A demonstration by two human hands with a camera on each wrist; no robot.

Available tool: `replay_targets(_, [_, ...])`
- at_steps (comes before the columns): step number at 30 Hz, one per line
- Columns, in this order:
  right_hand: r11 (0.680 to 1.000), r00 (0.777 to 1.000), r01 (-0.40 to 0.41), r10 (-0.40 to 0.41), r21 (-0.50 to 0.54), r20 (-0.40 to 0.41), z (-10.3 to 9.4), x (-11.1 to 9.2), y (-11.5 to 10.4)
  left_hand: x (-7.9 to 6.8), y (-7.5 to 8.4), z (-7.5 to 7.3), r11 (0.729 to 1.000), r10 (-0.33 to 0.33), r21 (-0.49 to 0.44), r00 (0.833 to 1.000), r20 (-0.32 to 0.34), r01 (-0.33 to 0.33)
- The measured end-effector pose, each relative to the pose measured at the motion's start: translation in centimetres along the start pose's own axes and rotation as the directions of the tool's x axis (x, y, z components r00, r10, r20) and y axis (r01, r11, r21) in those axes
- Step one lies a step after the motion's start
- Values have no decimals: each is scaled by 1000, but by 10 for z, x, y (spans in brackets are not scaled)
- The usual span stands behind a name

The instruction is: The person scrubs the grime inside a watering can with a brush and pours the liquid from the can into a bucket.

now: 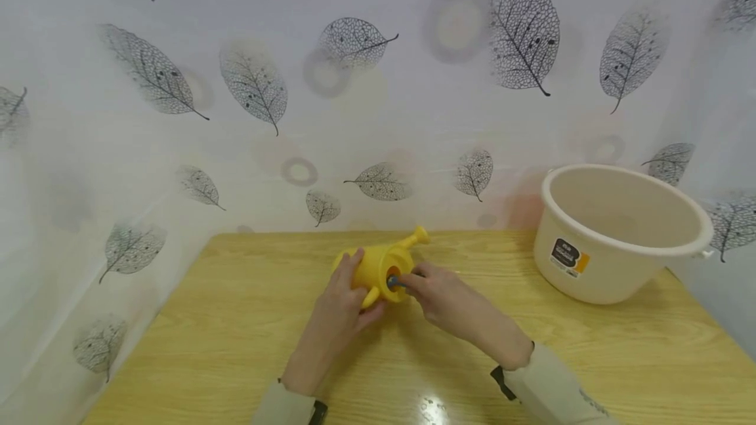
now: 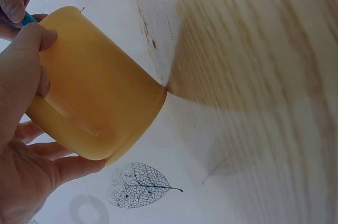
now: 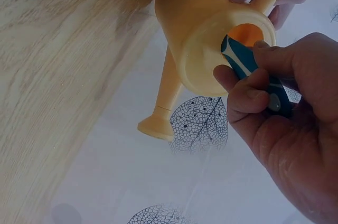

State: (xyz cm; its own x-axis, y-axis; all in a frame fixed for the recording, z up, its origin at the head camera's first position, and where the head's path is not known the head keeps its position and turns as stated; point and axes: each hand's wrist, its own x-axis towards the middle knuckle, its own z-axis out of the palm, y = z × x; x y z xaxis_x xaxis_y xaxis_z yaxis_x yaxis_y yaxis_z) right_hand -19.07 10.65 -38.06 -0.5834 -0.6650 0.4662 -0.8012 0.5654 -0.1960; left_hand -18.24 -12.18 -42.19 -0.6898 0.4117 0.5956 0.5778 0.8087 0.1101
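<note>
A yellow toy watering can (image 1: 367, 269) is tipped on its side in the head view, with its round top opening turned toward the right hand. The left hand (image 1: 339, 307) grips it by the body and handle; in the left wrist view the thumb lies over the top and the fingers lie underneath. The right hand (image 1: 444, 299) pinches a slim teal tool with a white stripe (image 3: 244, 61), its tip at the opening. The tool's kind I cannot tell. In the right wrist view the spout (image 3: 161, 109) points down beside the opening.
A large cream bucket (image 1: 596, 267) with a label on its front stands at the right of the wooden table (image 1: 236, 333). Behind the table hangs white sheeting (image 1: 378, 117) printed with dark leaves. A few small shiny spots lie near the table's front.
</note>
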Motion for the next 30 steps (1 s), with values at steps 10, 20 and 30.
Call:
replay_targets(10, [1000, 1000, 1, -1, 0, 15, 0, 0, -3, -1, 1, -1, 1000, -6, -1, 1000, 2, 6])
replay_targets(20, [998, 998, -38, 36, 44, 46, -12, 1, -5, -1, -1, -2, 1000, -28, -13, 999, 25, 28])
replay_targets(30, [988, 995, -88, 82, 124, 56, -29, 1, -6, -2, -2, -2, 999, -38, -25, 999, 19, 38])
